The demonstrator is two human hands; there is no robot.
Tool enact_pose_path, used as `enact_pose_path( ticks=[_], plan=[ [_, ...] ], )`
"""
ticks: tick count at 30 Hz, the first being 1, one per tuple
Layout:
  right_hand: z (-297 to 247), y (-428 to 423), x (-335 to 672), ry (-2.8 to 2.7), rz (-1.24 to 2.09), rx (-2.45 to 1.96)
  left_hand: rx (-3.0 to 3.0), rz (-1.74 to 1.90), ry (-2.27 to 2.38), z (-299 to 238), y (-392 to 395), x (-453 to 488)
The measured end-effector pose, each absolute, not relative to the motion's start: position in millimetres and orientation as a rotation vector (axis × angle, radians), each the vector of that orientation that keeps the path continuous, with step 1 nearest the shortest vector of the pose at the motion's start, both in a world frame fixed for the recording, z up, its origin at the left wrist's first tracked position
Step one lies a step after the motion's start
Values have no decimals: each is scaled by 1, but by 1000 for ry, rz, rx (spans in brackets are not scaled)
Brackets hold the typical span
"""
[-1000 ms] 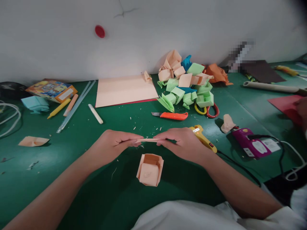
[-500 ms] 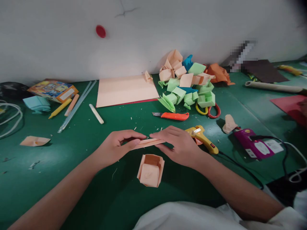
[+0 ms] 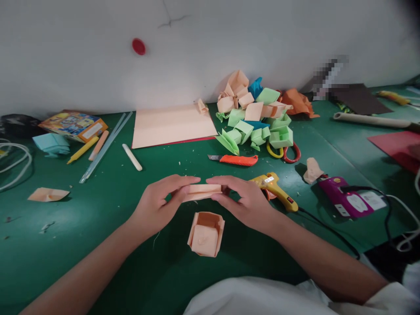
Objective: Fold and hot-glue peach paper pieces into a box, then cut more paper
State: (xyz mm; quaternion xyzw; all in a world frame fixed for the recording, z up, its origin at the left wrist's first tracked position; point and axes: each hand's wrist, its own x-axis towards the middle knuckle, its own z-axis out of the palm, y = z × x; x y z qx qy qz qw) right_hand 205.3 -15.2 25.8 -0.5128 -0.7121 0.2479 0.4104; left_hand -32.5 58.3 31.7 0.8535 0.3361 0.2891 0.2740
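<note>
- Green worktop [image 3: 141, 280], littered with pale scraps
- Nearest the person, an open peach paper box [image 3: 204, 238], hub for these bearings
- One o'clock: orange knife [image 3: 239, 160], blade out; beyond it, piled folded papers [image 3: 253, 110]
- Two: yellow glue gun [image 3: 278, 192]
- Between two and three: purple socket block [image 3: 336, 192]
- Between nine and ten: folded peach scrap [image 3: 48, 194]
- Ten: yellow crayon [image 3: 83, 150]
- Between ten and eleven: white stick [image 3: 131, 157]
</note>
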Motion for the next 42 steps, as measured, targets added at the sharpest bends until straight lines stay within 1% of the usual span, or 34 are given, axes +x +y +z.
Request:
enact_pose_path(
  ticks=[7,19,30,38,42],
  plan=[
    [22,-16,205,-1796,631,-1250,2361,496,785,33,59,-33],
    [23,-23,198,-1710,754,-1273,2367,571,880,37,52,-34],
    [24,-23,199,-1649,826,-1318,2181,596,968,44,53,-33],
    [22,-23,199,-1624,860,-1328,2028,513,1121,40,52,-34],
    [22,-22,199,-1623,883,-1331,2006,469,1056,39,54,-34]
  ],
)
